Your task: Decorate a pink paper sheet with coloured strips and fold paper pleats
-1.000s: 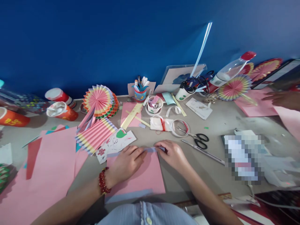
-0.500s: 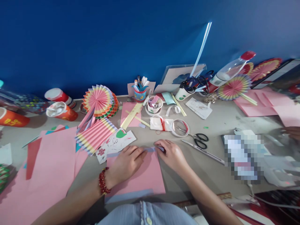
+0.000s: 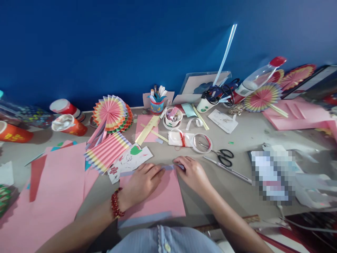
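Note:
A pink sheet of paper (image 3: 163,200) lies on the table in front of me, its far edge folded into a narrow bluish strip (image 3: 168,168). My left hand (image 3: 142,182) rests on the sheet and pinches that fold from the left; a red bead bracelet is on its wrist. My right hand (image 3: 193,174) pinches the same fold from the right, fingers pressed together. A pleated pink and striped paper (image 3: 106,153) lies just left of the hands, beside a white card with a red knot print (image 3: 129,160).
Black-handled scissors (image 3: 223,156) and a tape ring (image 3: 201,143) lie right of my hands. Folded paper fans (image 3: 113,114), red cups (image 3: 68,124), a pen cup (image 3: 157,103) and a bottle (image 3: 256,79) stand along the blue wall. Large pink sheets (image 3: 52,189) cover the left.
Another person's hand at the far right edge has withdrawn out of view. My own hands stay on the fold, barely shifted.

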`<action>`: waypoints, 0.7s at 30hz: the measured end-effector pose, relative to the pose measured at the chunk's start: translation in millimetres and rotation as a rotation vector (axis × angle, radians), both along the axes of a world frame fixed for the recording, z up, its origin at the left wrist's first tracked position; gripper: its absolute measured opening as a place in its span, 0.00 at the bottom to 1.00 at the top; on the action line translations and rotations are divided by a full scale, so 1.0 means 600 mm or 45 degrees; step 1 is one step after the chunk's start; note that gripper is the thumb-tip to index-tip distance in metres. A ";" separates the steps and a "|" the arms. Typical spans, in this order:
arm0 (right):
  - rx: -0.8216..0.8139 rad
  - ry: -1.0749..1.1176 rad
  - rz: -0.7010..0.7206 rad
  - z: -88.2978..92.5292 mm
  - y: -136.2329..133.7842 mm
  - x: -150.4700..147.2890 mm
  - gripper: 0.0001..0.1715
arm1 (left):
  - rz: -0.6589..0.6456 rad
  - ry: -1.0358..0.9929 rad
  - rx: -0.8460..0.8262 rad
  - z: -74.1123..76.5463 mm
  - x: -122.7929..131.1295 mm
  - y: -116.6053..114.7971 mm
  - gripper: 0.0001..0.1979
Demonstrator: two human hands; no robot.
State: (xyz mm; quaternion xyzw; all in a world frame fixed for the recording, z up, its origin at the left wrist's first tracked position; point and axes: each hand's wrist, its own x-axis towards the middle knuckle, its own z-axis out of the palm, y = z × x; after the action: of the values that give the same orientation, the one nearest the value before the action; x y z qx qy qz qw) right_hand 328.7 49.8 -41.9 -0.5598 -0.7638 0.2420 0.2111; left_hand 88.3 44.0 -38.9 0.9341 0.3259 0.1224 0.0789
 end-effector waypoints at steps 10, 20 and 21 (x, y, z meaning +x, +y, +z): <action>0.022 0.009 -0.009 0.009 -0.003 -0.004 0.10 | 0.020 0.021 -0.099 -0.005 -0.003 0.003 0.19; -0.021 0.137 0.048 0.005 0.003 0.003 0.10 | 0.008 0.062 -0.068 -0.002 -0.003 0.001 0.18; -0.024 0.139 0.050 0.006 0.003 0.003 0.10 | 0.013 0.065 -0.071 -0.002 -0.003 0.001 0.17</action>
State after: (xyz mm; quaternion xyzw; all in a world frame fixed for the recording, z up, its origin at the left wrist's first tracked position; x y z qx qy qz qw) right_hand 330.5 51.5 -38.4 -0.5326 -0.7597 0.2834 0.2426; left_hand 86.6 44.4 -39.9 0.9326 0.3359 0.0898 0.0961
